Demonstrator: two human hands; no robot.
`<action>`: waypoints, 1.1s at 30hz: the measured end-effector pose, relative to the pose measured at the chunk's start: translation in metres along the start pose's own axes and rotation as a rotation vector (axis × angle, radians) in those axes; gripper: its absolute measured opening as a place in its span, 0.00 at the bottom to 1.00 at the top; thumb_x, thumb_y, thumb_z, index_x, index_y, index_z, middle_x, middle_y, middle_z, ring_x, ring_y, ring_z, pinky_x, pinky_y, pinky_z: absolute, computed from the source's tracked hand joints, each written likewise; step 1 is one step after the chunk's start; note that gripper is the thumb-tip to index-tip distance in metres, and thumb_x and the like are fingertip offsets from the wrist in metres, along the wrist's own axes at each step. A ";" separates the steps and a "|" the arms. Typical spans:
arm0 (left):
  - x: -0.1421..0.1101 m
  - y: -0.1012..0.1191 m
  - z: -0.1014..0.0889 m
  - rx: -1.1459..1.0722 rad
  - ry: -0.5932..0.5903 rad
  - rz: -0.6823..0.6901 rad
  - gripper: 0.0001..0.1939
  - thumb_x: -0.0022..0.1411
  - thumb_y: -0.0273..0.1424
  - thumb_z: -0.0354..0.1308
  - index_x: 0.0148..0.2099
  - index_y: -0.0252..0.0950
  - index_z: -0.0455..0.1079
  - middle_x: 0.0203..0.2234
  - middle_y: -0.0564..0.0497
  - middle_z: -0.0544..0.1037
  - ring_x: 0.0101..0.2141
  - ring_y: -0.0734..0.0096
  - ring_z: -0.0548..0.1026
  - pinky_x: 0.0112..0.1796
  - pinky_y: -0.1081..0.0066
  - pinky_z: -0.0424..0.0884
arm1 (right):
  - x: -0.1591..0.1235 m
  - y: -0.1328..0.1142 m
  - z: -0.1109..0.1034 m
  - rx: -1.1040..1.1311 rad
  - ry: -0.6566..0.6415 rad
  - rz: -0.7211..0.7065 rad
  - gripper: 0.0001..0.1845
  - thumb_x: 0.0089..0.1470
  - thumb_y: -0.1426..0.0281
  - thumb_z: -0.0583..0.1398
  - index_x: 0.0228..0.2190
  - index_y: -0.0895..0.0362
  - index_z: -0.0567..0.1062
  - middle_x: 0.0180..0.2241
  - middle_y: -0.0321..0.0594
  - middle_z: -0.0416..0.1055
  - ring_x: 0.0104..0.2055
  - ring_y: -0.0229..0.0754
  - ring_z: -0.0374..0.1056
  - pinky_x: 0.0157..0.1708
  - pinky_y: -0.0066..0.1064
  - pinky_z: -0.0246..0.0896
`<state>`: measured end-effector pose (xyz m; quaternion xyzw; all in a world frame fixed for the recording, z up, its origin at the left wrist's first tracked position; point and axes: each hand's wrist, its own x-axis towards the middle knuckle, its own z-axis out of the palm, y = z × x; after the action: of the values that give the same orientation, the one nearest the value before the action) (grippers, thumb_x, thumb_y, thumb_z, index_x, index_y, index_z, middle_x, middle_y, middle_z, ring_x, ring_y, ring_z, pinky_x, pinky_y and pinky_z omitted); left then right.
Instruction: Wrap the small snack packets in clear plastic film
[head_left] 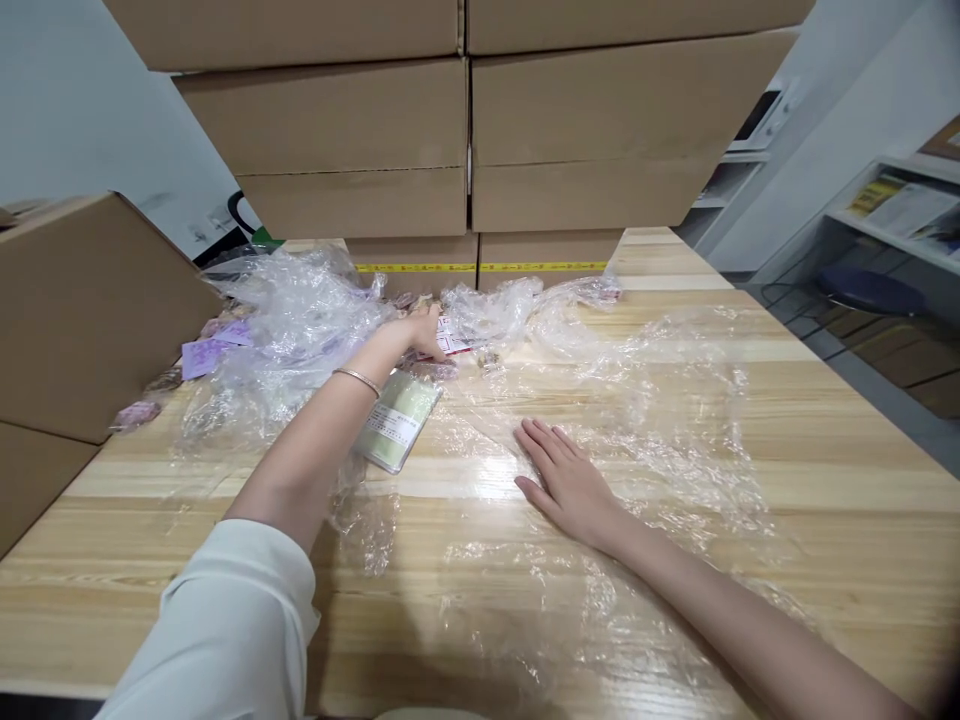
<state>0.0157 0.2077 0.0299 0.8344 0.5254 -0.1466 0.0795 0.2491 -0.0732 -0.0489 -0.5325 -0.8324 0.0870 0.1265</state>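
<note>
My left hand (420,333) reaches far across the wooden table (825,470) and its fingers close on a small white and red packet (452,342) among crumpled clear plastic film (300,310). A thin bracelet (358,378) circles that wrist. Under the forearm lies a pale green flat packet with a white label (396,424). My right hand (566,480) rests flat, fingers stretched out, on a sheet of clear film (675,440) spread over the table.
Stacked cardboard boxes (465,120) fill the far side of the table; another box (82,300) stands at the left. Purple packets (204,352) lie beside it. A yellow tape measure (480,267) runs along the boxes' foot. Shelves (892,215) stand at the right.
</note>
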 end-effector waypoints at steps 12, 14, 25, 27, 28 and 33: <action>-0.105 0.038 -0.051 -0.054 0.401 0.123 0.47 0.43 0.45 0.70 0.59 0.27 0.55 0.54 0.34 0.64 0.55 0.39 0.66 0.51 0.57 0.65 | 0.034 -0.019 -0.024 0.299 -0.088 0.188 0.38 0.66 0.53 0.47 0.68 0.63 0.53 0.70 0.51 0.42 0.72 0.54 0.38 0.68 0.52 0.42; -0.136 0.061 -0.049 -0.128 0.347 0.235 0.41 0.47 0.44 0.67 0.58 0.30 0.56 0.50 0.38 0.67 0.50 0.47 0.70 0.45 0.62 0.68 | 0.029 -0.010 -0.043 0.497 0.019 0.241 0.32 0.67 0.56 0.46 0.66 0.57 0.58 0.69 0.47 0.49 0.70 0.53 0.47 0.65 0.53 0.50; -0.199 0.188 0.061 -0.116 0.005 0.617 0.19 0.64 0.46 0.52 0.43 0.35 0.70 0.31 0.44 0.78 0.29 0.62 0.75 0.29 0.66 0.65 | -0.081 -0.009 -0.089 0.381 0.143 0.238 0.17 0.64 0.60 0.53 0.50 0.52 0.72 0.52 0.46 0.72 0.53 0.52 0.69 0.49 0.49 0.67; -0.200 0.194 0.077 -0.103 0.083 0.573 0.26 0.61 0.50 0.56 0.49 0.32 0.67 0.36 0.41 0.78 0.33 0.56 0.76 0.32 0.64 0.67 | -0.096 -0.019 -0.089 0.302 0.094 0.140 0.17 0.64 0.60 0.55 0.51 0.52 0.71 0.51 0.46 0.72 0.52 0.51 0.69 0.49 0.49 0.67; -0.200 0.195 0.083 -0.103 0.109 0.557 0.30 0.59 0.52 0.58 0.51 0.30 0.65 0.38 0.39 0.77 0.36 0.54 0.76 0.33 0.63 0.68 | -0.100 -0.023 -0.087 0.279 0.082 0.106 0.17 0.64 0.60 0.56 0.51 0.52 0.71 0.51 0.46 0.72 0.51 0.51 0.69 0.50 0.48 0.66; -0.210 0.190 0.099 -0.156 0.153 0.568 0.28 0.62 0.48 0.60 0.51 0.28 0.64 0.44 0.38 0.73 0.42 0.56 0.73 0.39 0.65 0.69 | -0.099 -0.029 -0.058 0.239 0.044 0.048 0.27 0.61 0.60 0.60 0.59 0.52 0.66 0.55 0.47 0.70 0.54 0.52 0.67 0.52 0.50 0.65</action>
<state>0.0858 -0.0821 0.0015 0.9479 0.2852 -0.0144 0.1413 0.2813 -0.1743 0.0026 -0.5352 -0.8001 0.1770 0.2051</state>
